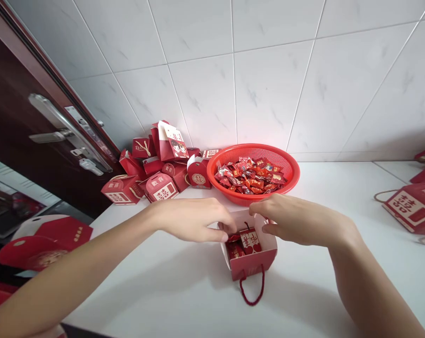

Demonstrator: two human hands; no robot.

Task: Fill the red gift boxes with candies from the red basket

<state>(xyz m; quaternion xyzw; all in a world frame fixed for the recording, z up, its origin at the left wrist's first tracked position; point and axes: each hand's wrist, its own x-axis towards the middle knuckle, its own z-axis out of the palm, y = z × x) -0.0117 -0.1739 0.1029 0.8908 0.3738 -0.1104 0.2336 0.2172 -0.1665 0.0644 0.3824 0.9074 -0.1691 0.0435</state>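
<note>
1. While the left hand (198, 220) dips its fingers into the red, white-lined, open-topped card box (252, 265), it's best to have the right hand (297, 220) steady the wall lightly; thin card probably buckles if squeezed.
2. Tip: lay pieces flat, clear of the rim. Avoid covering the white-and-red printed packet (250, 241).
3. Clock centred on box, 12 = toward wall. Box is on the white bench (304, 305), between the hands.
4. Left: 9–10 o'clock, fingers curled, tips beside a shiny red wrapped sweet (234, 237). Pinched or just touching: can't tell.
5. Right: 2 o'clock, fingers bent at the rim, thumb at the inner side. Firm grip on the card: can't tell.
6. Dark red cord handle (252, 303) flops at 6; leave it out of the way.
7. Round red plastic mesh basket (294, 173) with wrapped sweets (251, 176): 12, just beyond.
</note>
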